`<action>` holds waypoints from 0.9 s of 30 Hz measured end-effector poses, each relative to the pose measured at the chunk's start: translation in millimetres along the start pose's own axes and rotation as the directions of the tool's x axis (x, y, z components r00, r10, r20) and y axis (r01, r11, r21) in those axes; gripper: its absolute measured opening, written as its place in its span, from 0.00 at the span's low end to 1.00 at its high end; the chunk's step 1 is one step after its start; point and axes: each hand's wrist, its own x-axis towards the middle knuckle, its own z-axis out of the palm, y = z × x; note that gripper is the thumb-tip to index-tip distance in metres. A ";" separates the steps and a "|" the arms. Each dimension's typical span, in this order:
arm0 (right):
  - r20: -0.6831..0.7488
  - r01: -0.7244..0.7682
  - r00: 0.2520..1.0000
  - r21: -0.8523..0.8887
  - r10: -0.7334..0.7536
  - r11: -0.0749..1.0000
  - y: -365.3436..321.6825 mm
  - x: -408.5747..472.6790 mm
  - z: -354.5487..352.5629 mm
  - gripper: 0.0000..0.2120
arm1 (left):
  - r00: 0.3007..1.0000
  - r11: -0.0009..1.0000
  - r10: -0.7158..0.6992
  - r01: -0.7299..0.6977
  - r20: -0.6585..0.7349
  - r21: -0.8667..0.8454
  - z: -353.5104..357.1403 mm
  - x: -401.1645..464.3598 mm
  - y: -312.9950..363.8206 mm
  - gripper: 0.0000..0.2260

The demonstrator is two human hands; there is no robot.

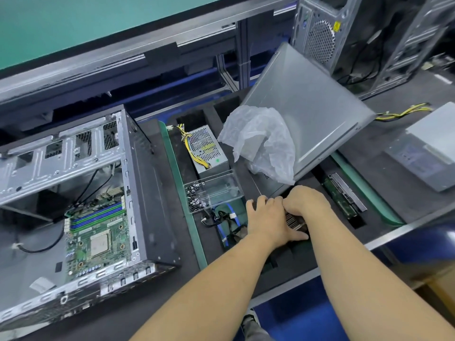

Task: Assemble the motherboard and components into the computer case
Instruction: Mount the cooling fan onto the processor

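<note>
An open computer case [138,183] lies on its side at the left, with a green motherboard [98,232] inside it. In the foam tray [302,264] at the centre, both hands sit together over a finned metal heatsink [295,221]. My left hand [266,220] grips its left side, thumb along its near edge. My right hand [304,200] curls over its top. Most of the heatsink is hidden under the hands.
A small power supply [209,148] with yellow wires, a clear box of screws [214,190], blue cables [229,222] and a drive [344,195] lie in the tray. A grey side panel [307,107] with a plastic bag [261,141] leans above. More cases stand at the back right.
</note>
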 end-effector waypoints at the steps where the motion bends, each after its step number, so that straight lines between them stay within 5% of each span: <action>1: 0.016 -0.018 1.000 -0.011 0.018 1.000 -1.9 0.0 0.4 0.11 | 1.000 1.000 0.000 0.000 -0.002 -0.014 0.2 -0.8 -0.7 0.36; 6: -0.032 -0.089 0.996 -0.035 0.088 0.995 -1.2 -6.7 1.3 0.16 | 0.999 0.994 0.027 -0.024 0.018 -0.110 -7.9 -3.1 -3.1 0.36; 10: -0.173 -0.013 0.985 0.063 0.024 0.998 -4.9 -6.4 -26.0 0.04 | 0.987 0.981 0.139 -0.149 -0.085 -0.125 -20.0 -4.7 2.1 0.36; 15: -0.025 -0.019 0.999 0.106 0.022 0.994 -0.8 -6.5 -32.7 0.05 | 0.991 0.990 0.135 -0.134 0.008 -0.043 -26.0 -6.3 -2.1 0.23; 20: -0.116 0.009 0.993 0.017 -0.007 1.000 3.1 -4.8 -8.2 0.06 | 0.993 0.995 0.095 -0.097 -0.075 -0.021 -21.4 -6.8 -11.5 0.09; 23: -0.063 0.026 0.998 -0.051 -0.030 0.998 -3.8 -6.9 -7.6 0.04 | 0.989 0.968 -0.046 0.009 -0.142 -0.250 -33.0 -2.6 -7.5 0.08; 27: -0.022 0.063 0.998 -0.133 -0.067 0.989 4.6 -4.4 -16.3 0.15 | 0.976 0.850 -0.182 0.096 -0.117 -0.519 -56.6 9.8 0.6 0.08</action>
